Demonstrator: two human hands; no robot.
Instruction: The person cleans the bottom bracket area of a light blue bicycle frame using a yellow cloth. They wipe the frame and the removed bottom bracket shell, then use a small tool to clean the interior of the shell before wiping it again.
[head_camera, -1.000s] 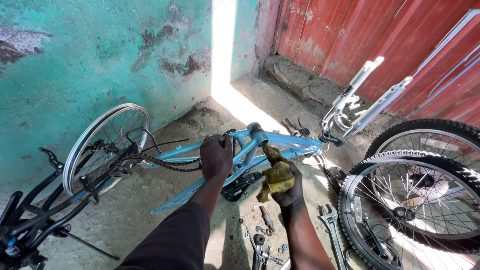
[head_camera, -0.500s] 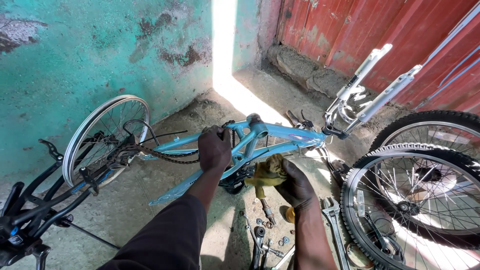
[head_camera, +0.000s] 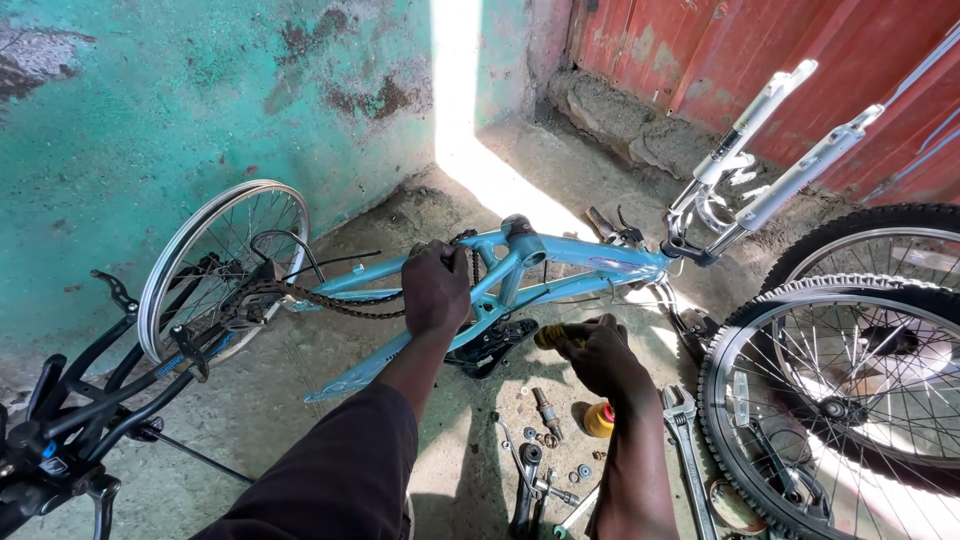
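Bicycle frame (head_camera: 560, 262), light blue and upturned, is lying on the concrete floor (head_camera: 300, 450). Left hand (head_camera: 436, 290) is closing its grip around a frame tube; right hand (head_camera: 598, 352) is clutching a yellow-handled tool (head_camera: 549, 335).

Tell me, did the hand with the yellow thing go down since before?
Yes. The right hand with the yellow-handled tool has dropped from level with the blue bike frame to below it, nearer the ground.

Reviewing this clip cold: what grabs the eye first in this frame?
An upturned light-blue bicycle frame lies across the middle of the concrete floor, its silver fork pointing up at the red wall. The left hand grips the frame, while the right hand holds a yellow-handled tool below it. Loose wheels stand right; a wrench and small parts lie below.
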